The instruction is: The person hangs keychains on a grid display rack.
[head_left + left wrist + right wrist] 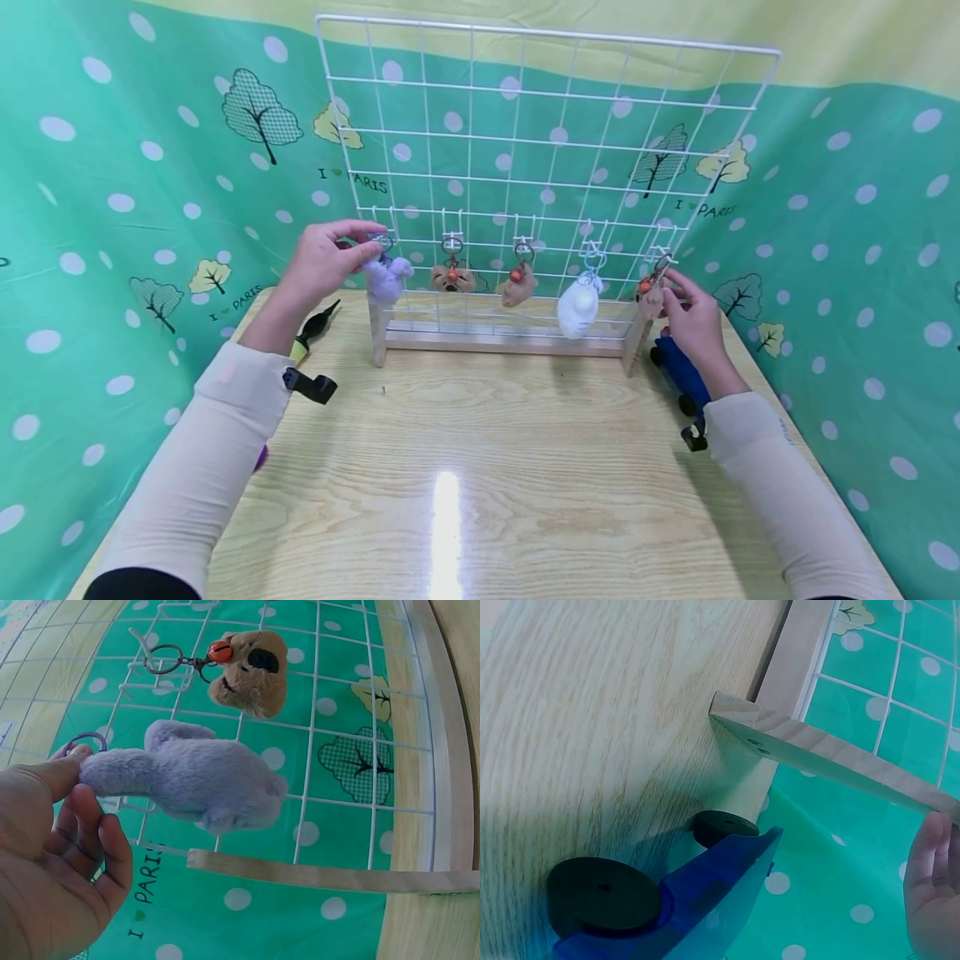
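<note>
At the left end of a white wire grid rack [570, 221], my left hand [327, 257] pinches the ring of a lavender plush keychain [386, 283], by a hook. The left wrist view shows thumb and fingertips at its purple ring [86, 740], the plush body [217, 780] hanging from it. At the right end, my right hand [693, 321] pinches a brown plush keychain [651, 302] with an orange bell. Between them hang a brown bear-head keychain [453, 279], another brown plush keychain [517, 287] and a white plush keychain [579, 307]. The right wrist view shows only part of that hand [936, 889].
Wooden feet [637, 343] hold the rack on the wooden table [525, 467]. A blue toy vehicle with black wheels [681, 371] stands under my right forearm. A black-and-yellow object [315, 327] and a purple item [261, 458] lie by my left arm. Green dotted cloth surrounds the table.
</note>
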`<state>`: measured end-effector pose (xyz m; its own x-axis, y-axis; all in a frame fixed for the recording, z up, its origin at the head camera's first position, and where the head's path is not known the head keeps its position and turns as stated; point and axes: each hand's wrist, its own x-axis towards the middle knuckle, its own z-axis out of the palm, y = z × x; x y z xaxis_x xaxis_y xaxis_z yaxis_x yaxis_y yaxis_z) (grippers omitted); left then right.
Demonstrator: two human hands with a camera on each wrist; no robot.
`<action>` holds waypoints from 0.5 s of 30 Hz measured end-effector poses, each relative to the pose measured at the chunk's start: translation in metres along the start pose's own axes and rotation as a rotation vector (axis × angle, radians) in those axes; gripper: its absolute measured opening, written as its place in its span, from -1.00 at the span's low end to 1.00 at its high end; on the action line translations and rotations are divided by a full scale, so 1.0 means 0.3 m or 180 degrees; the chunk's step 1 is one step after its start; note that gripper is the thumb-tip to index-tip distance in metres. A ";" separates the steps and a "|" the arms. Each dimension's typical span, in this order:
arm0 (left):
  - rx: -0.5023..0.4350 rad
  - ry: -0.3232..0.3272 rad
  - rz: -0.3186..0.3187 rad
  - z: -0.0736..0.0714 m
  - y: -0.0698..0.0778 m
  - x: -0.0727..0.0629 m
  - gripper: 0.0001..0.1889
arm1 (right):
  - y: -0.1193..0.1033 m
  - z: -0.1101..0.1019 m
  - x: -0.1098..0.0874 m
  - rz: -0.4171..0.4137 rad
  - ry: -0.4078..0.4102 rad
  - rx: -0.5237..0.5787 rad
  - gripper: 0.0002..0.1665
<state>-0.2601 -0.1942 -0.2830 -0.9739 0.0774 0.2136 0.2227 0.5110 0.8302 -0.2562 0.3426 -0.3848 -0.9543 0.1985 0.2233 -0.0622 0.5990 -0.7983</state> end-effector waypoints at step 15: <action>0.0057 0.0024 -0.0146 -0.020 -0.008 -0.021 -0.52 | -0.026 -0.026 0.005 0.0107 -0.0240 -0.0020 -0.38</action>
<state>-0.2542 -0.2012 -0.2833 -0.9827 0.0469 0.1794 0.1768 0.5291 0.8299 -0.2548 0.3444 -0.3737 -0.9752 0.1597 0.1535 -0.0282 0.5979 -0.8010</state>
